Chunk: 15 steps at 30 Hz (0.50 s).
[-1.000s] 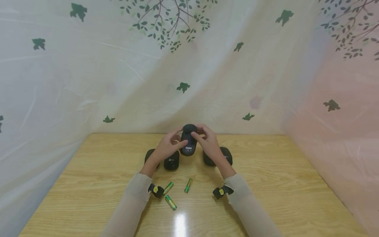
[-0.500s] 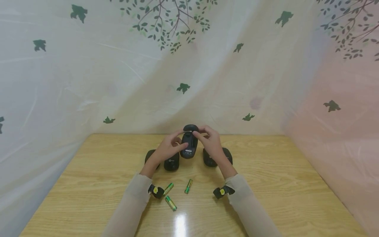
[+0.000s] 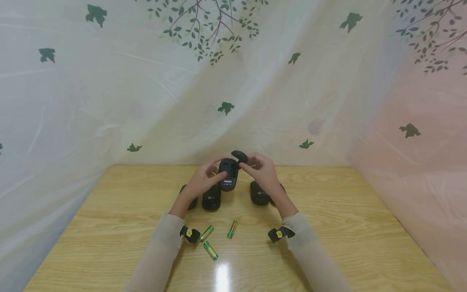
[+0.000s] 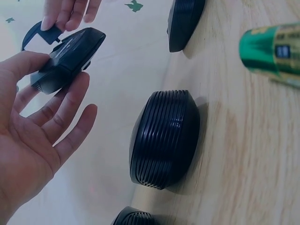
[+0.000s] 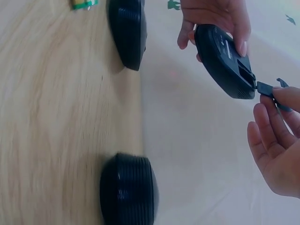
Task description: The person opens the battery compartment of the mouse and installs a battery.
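My left hand (image 3: 204, 178) grips a black computer mouse (image 3: 231, 164) above the table, its underside and label facing me. In the left wrist view that hand's thumb (image 4: 33, 61) lies on the mouse (image 4: 70, 58), with fingers behind it. My right hand (image 3: 264, 172) pinches the dark, curved battery cover (image 3: 239, 155) between thumb and fingers, just right of the mouse's top end. In the right wrist view the cover (image 5: 265, 89) is at the end of the mouse, beside an uncovered battery slot (image 5: 246, 72); whether they touch I cannot tell.
Several other black mice stand on the wooden table: two at the left (image 3: 211, 198), two at the right (image 3: 260, 194), one partly behind my right wrist. Three green-and-gold batteries (image 3: 232, 229) lie nearer me. A patterned cloth (image 3: 226, 129) hangs behind the table.
The battery cover has come away from the mouse's underside and moved right with my right hand. My left hand has shifted slightly left with the mouse.
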{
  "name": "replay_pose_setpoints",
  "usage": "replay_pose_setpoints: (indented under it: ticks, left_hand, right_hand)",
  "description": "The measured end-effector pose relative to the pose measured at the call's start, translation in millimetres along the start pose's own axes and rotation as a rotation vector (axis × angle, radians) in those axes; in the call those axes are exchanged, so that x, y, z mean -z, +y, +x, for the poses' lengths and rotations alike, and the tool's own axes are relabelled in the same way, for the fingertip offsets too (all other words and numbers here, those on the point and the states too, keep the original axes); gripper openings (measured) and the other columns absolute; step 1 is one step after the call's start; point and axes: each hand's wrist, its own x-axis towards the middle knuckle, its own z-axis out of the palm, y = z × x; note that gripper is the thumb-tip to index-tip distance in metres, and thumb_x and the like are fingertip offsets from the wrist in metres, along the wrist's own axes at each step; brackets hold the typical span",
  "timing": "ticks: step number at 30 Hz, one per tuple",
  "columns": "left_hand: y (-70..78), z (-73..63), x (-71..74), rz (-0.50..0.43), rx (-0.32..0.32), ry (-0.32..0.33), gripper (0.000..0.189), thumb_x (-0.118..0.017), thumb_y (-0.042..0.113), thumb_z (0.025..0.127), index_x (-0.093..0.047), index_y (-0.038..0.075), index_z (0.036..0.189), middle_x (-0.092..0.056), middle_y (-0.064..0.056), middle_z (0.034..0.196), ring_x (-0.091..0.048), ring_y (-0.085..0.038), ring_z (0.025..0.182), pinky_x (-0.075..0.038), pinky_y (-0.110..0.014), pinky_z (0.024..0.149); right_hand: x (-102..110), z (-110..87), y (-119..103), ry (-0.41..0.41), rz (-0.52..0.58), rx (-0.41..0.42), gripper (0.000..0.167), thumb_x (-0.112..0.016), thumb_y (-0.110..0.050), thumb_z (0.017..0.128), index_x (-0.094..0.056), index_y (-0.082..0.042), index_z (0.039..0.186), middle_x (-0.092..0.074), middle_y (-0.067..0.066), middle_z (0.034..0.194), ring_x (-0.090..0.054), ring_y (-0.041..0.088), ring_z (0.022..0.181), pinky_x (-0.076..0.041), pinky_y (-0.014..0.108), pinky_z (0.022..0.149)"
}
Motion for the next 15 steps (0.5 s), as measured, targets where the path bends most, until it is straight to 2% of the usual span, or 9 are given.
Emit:
replay_pose_setpoints:
  ticks: [2, 5, 9, 15]
  left_hand:
    - [-0.3, -0.6, 1.6, -0.021, 0.013, 0.011, 0.055, -0.066, 0.023, 0.101, -0.046, 0.022, 0.153, -0.069, -0.019, 0.098, -0.067, -0.020, 0.079, -0.059, -0.046, 0.077]
    - [-3.5, 0.8, 3.5, -0.042, 0.015, 0.034, 0.055, -0.066, 0.023, 0.101, -0.047, 0.023, 0.152, -0.070, -0.020, 0.097, -0.070, -0.021, 0.078, -0.061, -0.046, 0.078]
    - [-3.0, 0.9, 5.6, -0.075, -0.001, 0.048, 0.056, -0.064, 0.017, 0.101, -0.045, 0.016, 0.153, -0.070, -0.022, 0.098, -0.071, -0.021, 0.076, -0.061, -0.050, 0.079]
    - [-3.3, -0.7, 6.9, -0.077, -0.001, 0.042, 0.055, -0.064, 0.018, 0.101, -0.046, 0.020, 0.152, -0.070, -0.022, 0.097, -0.071, -0.021, 0.074, -0.060, -0.054, 0.080]
  right_hand:
    - [3.3, -1.0, -0.4, -0.028, -0.021, 0.000, 0.020, -0.077, -0.014, 0.092, -0.071, -0.001, 0.105, -0.074, 0.018, 0.097, -0.069, 0.018, 0.089, -0.058, 0.030, 0.080]
    - [8.2, -2.7, 0.9, -0.064, -0.061, 0.005, 0.016, -0.077, -0.011, 0.091, -0.070, -0.002, 0.103, -0.075, 0.016, 0.095, -0.069, 0.014, 0.086, -0.057, 0.028, 0.076]
    - [13.4, -7.6, 3.6, -0.131, -0.128, 0.013, 0.015, -0.077, -0.007, 0.091, -0.070, -0.003, 0.103, -0.076, 0.014, 0.096, -0.071, 0.016, 0.086, -0.057, 0.028, 0.073]
    - [18.2, -20.6, 6.7, -0.324, -0.230, 0.027, 0.011, -0.073, -0.008, 0.093, -0.073, -0.005, 0.104, -0.075, 0.009, 0.097, -0.070, 0.015, 0.086, -0.058, 0.027, 0.074]
